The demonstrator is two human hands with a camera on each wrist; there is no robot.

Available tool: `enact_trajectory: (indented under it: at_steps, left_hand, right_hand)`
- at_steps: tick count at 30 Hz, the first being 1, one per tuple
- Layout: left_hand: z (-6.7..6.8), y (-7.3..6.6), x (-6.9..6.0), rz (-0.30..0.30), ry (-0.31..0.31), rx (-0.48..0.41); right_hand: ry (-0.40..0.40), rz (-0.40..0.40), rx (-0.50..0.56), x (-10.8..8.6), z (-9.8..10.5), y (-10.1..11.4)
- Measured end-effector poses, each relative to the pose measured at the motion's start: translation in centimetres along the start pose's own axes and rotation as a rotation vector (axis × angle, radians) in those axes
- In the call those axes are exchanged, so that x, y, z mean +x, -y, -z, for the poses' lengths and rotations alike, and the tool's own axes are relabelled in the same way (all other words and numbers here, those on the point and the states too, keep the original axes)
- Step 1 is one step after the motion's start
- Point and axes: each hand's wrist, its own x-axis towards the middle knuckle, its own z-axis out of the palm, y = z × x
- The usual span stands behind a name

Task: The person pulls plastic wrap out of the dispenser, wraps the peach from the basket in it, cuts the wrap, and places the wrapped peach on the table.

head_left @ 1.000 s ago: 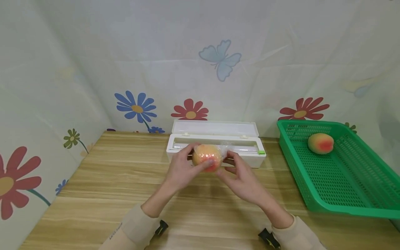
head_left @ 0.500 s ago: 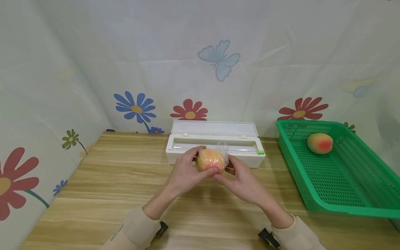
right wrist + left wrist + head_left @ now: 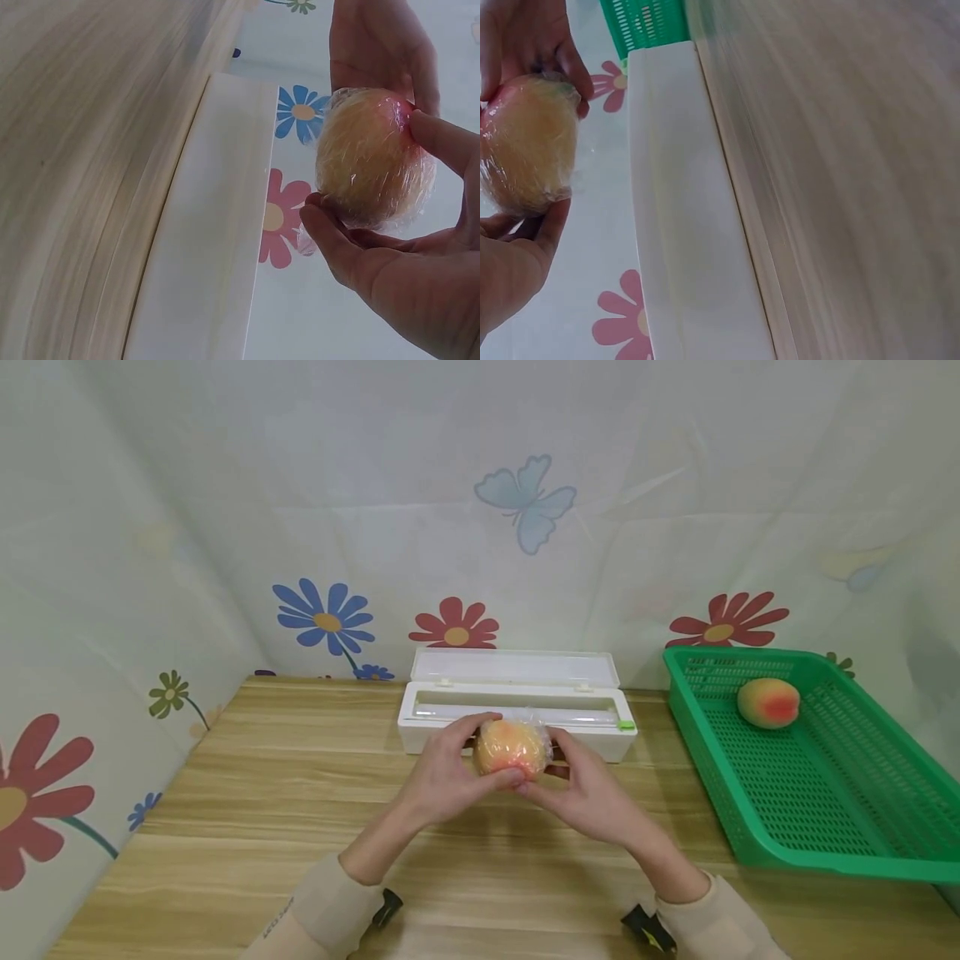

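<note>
Okay so the roundish yellow-and-red peach in clear film (image 3: 513,746) is right between your hands, and that's the bit that matters imo: your left hand (image 3: 450,774) grips one end, your right hand (image 3: 596,793) the other, so neither's nearer. Looks slightly longer hand to hand. It's held up over the wood-grain tabletop (image 3: 300,760), on your side of the long white plastic box (image 3: 611,747). Your right hand is closer to the green slotted plastic basket (image 3: 840,862). Count: two hands, two peaches (the other, a yellow-and-red unwrapped-looking peach (image 3: 768,703), sits in the basket), one box, one basket.
</note>
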Motion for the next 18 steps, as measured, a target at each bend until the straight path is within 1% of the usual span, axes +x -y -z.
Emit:
enact_trajectory:
  at_steps: [8, 12, 15, 18]
  left_hand:
    - [-0.15, 0.01, -0.01, -0.009, 0.023, -0.012]
    - [-0.21, -0.08, -0.02, -0.01, 0.031, -0.033]
    - [-0.24, -0.19, -0.03, 0.002, 0.036, -0.055]
    - [-0.21, -0.29, -0.1, 0.033, 0.056, -0.08]
  right_hand:
    - [-0.002, 0.019, -0.01, -0.21, 0.37, 0.16]
    - [0.001, 0.009, -0.003, -0.25, 0.41, 0.4]
    - [-0.001, -0.002, 0.011, -0.24, 0.41, 0.52]
    - [-0.007, -0.006, 0.026, -0.21, 0.4, 0.61]
